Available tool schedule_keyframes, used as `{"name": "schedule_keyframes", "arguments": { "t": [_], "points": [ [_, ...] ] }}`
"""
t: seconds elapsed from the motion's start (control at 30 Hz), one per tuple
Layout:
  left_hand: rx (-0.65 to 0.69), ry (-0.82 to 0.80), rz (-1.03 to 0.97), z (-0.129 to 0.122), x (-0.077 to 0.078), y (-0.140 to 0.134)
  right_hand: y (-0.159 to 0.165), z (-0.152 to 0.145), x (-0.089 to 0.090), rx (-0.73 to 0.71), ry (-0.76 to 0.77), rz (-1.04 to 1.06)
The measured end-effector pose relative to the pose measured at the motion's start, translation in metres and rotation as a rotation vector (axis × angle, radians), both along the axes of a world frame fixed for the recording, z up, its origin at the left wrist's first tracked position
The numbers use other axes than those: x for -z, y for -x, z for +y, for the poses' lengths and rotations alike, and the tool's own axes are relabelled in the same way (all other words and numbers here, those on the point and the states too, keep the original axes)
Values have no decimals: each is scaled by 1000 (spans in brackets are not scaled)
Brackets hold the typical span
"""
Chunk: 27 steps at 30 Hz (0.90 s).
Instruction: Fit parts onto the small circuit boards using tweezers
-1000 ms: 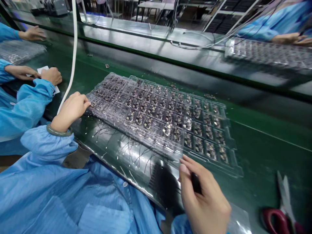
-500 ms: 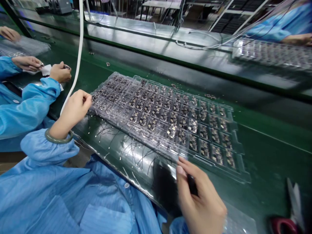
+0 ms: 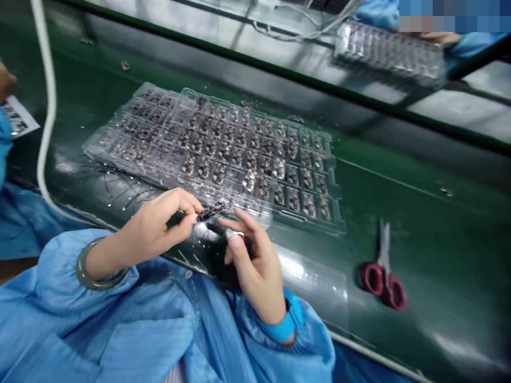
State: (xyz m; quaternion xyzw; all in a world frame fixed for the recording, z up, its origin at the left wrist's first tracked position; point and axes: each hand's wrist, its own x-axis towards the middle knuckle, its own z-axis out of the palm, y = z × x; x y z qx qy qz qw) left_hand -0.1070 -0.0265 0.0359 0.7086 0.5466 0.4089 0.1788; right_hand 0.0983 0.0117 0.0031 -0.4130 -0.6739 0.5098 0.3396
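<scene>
Operator's hands in view: qty 2. L hand (image 3: 162,221) pinches 1 small circuit board (image 3: 211,211) btwn thumb & index finger; board sits at the L fingertips, tilted, btwn the two hands. R hand (image 3: 255,260) is just beside the board, fingers part-curled; can't tell whether it grips anything. Beyond the hands: clear trays (image 3: 335,226), qty 2, overlapping, pockets w/ parts too blurred for exact ct. Loose wires (image 3: 114,186), several, lie at the near edge, L of the hands. Scissors (image 3: 384,261), qty 1, red handles, on green bench (image 3: 423,239), R of R hand, well apart. White hose (image 3: 50,106), qty 1, far L. Bangle (image 3: 82,266), qty 1, L wrist; blue wristband (image 3: 281,327), qty 1, R wrist. Co-worker's hand (image 3: 6,82), qty 1, at L edge near 1 printed sheet (image 3: 19,119).
</scene>
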Motion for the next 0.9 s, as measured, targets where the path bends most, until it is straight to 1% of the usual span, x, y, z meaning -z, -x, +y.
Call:
{"name": "schedule_keyframes", "arguments": {
  "t": [0.07,0.17,0.23,0.37,0.43,0.63,0.8,0.9],
  "points": [
    [61,25,-35,2,7,-6,5,2,0,24,76,63],
    [123,63,-73,3,15,-12,9,5,-2,44,135,92],
    [127,106,-117,3,18,-14,10,6,-4,53,186,116],
    [78,238,-288,2,23,-18,12,4,-6,112,277,196],
    [46,284,-336,1,24,-21,12,2,-6,141,290,216],
    [-23,456,-376,5,24,-27,11,0,-6,176,289,224],
    [12,521,-374,9,20,-28,8,-4,-7,179,241,196],
    [24,566,-390,9,18,-30,6,-7,-6,172,244,212]
  ]
}}
